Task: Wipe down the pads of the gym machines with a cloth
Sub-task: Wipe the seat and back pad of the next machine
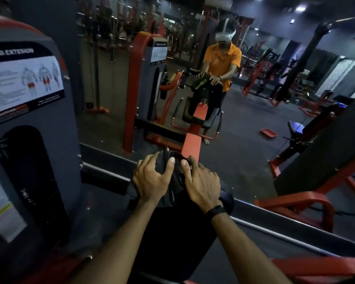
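A dark cloth (175,177) is bunched over the top of the black back pad (172,232) of a leg extension machine in front of me. My left hand (152,178) lies on the cloth's left side, fingers curled over the bunched fabric. My right hand (201,181) presses on the cloth's right side with fingers spread and bent over the pad's top edge; a black band sits on that wrist. The pad's front face is hidden from me.
The grey weight-stack housing (29,119) with an instruction chart stands close on my left. A wall mirror (244,124) ahead reflects me, the red machine frame and the gym floor. Red frame bars (299,201) lie low on the right.
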